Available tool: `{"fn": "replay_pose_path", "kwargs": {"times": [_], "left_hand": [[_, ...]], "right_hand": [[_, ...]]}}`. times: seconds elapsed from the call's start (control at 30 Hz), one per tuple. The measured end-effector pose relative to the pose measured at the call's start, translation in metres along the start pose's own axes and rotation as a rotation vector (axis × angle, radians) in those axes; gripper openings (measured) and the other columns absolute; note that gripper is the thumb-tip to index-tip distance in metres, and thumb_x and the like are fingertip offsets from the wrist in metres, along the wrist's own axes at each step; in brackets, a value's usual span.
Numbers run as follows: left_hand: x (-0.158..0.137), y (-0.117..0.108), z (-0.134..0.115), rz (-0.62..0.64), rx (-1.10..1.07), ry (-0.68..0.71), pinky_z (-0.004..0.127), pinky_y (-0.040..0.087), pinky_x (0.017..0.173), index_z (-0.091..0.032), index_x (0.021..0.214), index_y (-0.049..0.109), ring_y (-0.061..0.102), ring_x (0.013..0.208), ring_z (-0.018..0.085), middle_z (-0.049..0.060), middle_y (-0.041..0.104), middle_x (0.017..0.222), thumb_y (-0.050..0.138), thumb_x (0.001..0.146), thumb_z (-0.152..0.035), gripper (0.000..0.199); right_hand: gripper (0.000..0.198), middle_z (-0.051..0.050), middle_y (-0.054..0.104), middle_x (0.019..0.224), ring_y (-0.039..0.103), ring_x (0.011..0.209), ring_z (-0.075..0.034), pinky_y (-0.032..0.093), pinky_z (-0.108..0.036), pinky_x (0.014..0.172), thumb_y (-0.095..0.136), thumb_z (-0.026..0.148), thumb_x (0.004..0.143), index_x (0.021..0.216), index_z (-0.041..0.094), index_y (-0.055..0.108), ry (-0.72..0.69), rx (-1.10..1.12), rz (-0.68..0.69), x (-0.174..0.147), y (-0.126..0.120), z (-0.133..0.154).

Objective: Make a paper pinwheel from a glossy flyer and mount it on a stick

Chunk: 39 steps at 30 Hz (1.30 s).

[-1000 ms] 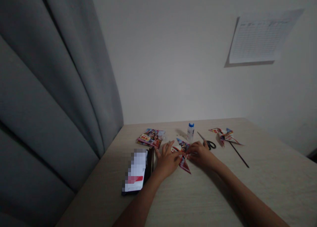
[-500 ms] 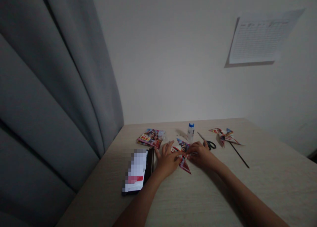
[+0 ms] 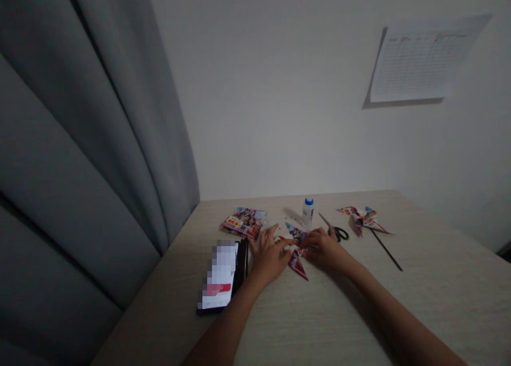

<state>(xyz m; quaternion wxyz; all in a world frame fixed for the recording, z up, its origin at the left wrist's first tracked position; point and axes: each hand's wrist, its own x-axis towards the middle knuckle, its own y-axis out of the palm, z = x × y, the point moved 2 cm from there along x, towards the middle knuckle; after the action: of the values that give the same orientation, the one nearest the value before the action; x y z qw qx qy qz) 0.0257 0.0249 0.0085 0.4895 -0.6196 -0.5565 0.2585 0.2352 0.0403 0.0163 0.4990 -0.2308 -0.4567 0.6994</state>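
Observation:
A folded paper pinwheel (image 3: 298, 266), printed in red, white and blue, lies on the table between my two hands. My left hand (image 3: 270, 257) rests at its left side with fingers spread, the index finger reaching over the paper towards the centre. From the right, my right hand (image 3: 324, 250) has its fingers bent together on the pinwheel near the middle, covering part of it. The exact grip of these fingertips is hidden. Behind the right hand lie black-handled scissors (image 3: 340, 233), and a small clear bottle with a blue cap (image 3: 307, 212) stands just beyond the pinwheel.
A phone (image 3: 219, 275) with a lit screen lies left of my left forearm, dark thin sticks (image 3: 245, 254) beside it. Printed paper squares (image 3: 243, 222) are stacked behind. At the right is another pinwheel (image 3: 363, 219) on a dark stick (image 3: 386, 250). A grey curtain (image 3: 131, 115) borders the left.
My left index finger has drawn back and up slightly from the pinwheel's centre, and its fingers shifted a little. The right hand stays almost in place on the paper.

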Motion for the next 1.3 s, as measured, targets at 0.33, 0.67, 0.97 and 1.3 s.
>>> {"fn": "replay_pose_path", "kwargs": {"times": [0.33, 0.67, 0.97, 1.3], "left_hand": [[-0.0031, 0.003, 0.0005, -0.039, 0.079, 0.103, 0.08, -0.006, 0.112, -0.054, 0.122, 0.068, 0.028, 0.149, 0.034, -0.005, 0.035, 0.163, 0.055, 0.098, -0.046, 0.028], [-0.0024, 0.0028, -0.0003, -0.024, 0.052, 0.094, 0.08, -0.011, 0.111, -0.054, 0.121, 0.069, 0.028, 0.15, 0.035, -0.003, 0.035, 0.163, 0.057, 0.097, -0.044, 0.028], [-0.003, 0.0028, -0.0024, -0.021, -0.021, 0.047, 0.08, -0.008, 0.112, -0.051, 0.122, 0.069, 0.028, 0.149, 0.035, -0.001, 0.037, 0.161, 0.064, 0.093, -0.036, 0.033], [-0.0001, 0.0029, -0.0024, -0.093, -0.039, 0.021, 0.077, -0.006, 0.115, -0.044, 0.114, 0.073, 0.024, 0.15, 0.034, -0.002, 0.038, 0.161, 0.069, 0.089, -0.036, 0.026]], "right_hand": [[0.02, -0.006, 0.074, 0.12, 0.054, 0.129, -0.034, -0.002, -0.075, 0.116, 0.067, 0.037, 0.087, 0.103, 0.033, 0.079, 0.006, 0.005, 0.004, 0.0002, 0.0009, 0.0], [0.02, -0.006, 0.074, 0.121, 0.055, 0.128, -0.034, 0.004, -0.073, 0.117, 0.067, 0.038, 0.087, 0.102, 0.034, 0.08, 0.0, -0.012, -0.003, 0.0001, 0.0002, 0.0001], [0.021, -0.008, 0.074, 0.118, 0.054, 0.127, -0.035, -0.001, -0.074, 0.116, 0.068, 0.037, 0.086, 0.103, 0.031, 0.079, 0.0, 0.012, 0.001, 0.0001, 0.0006, 0.0006], [0.022, -0.008, 0.074, 0.118, 0.054, 0.127, -0.033, 0.003, -0.07, 0.119, 0.066, 0.038, 0.086, 0.102, 0.031, 0.08, 0.02, 0.002, 0.016, -0.0004, -0.0013, 0.0037]]}}
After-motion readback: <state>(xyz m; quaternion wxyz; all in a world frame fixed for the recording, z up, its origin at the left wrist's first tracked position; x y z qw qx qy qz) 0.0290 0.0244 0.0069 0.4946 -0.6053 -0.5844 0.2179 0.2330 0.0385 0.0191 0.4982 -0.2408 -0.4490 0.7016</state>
